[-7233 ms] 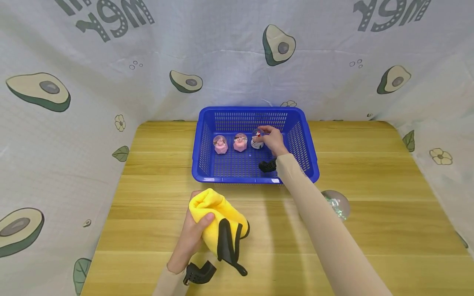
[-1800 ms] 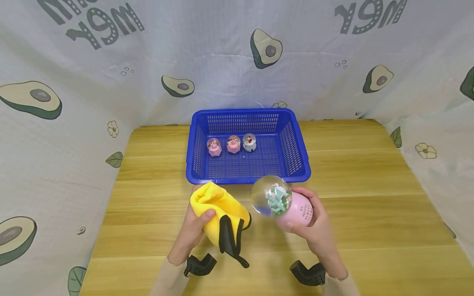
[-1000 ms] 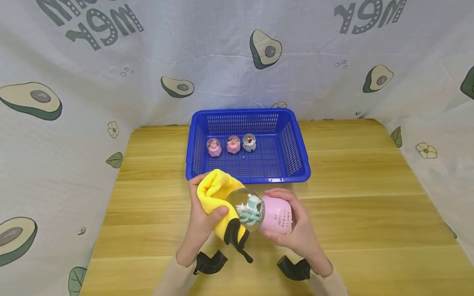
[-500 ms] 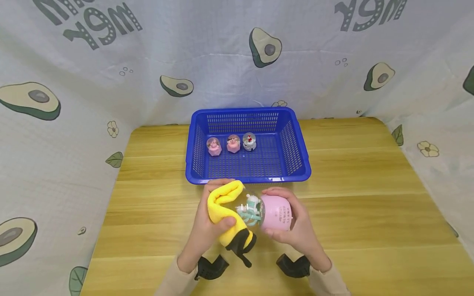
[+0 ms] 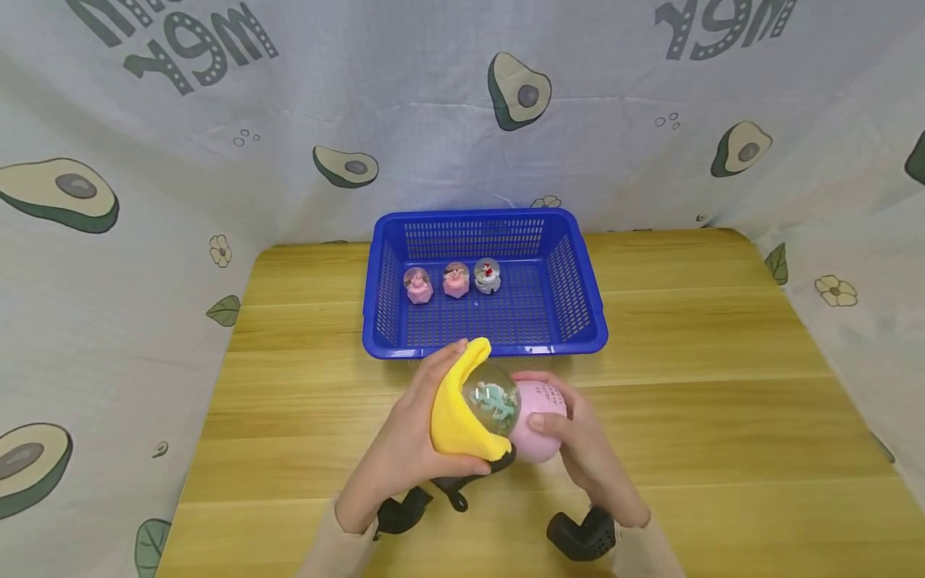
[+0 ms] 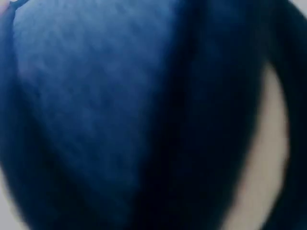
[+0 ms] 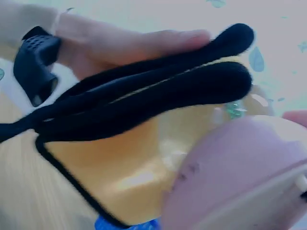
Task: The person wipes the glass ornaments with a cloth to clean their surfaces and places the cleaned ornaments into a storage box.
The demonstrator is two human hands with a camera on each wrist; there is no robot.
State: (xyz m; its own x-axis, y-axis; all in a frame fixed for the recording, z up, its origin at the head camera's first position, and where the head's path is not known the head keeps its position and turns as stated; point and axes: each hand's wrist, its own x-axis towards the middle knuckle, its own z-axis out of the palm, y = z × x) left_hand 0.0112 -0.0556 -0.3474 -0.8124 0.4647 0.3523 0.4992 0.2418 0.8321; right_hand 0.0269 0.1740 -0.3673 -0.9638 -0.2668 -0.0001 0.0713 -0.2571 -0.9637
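Note:
My left hand (image 5: pixel 406 437) grips a yellow cloth (image 5: pixel 457 421) with black edging and cups it round the far left side of a snow globe's glass dome. The large snow globe (image 5: pixel 533 444) lies tilted sideways, its pink lettered base held by my right hand (image 5: pixel 591 449), thumb across the base. White and teal figures show inside the dome. In the right wrist view the folded cloth (image 7: pixel 129 167) hangs beside the pink base (image 7: pixel 240 167). Blurred dark blue fabric (image 6: pixel 96 96) fills most of the left wrist view.
Behind the hands stands a blue perforated basket (image 5: pixel 484 351). In it sit two small pink snow globes (image 5: pixel 456 283) and a white one (image 5: pixel 487 281) with a red figure. A curtain printed with avocados (image 5: pixel 520 92) hangs behind the wooden table (image 5: pixel 723 385).
Earlier, the right hand placed the small white globe in the basket, then lifted the large snow globe to the cloth. Now the cloth wraps the dome further, and the base has turned in the right hand.

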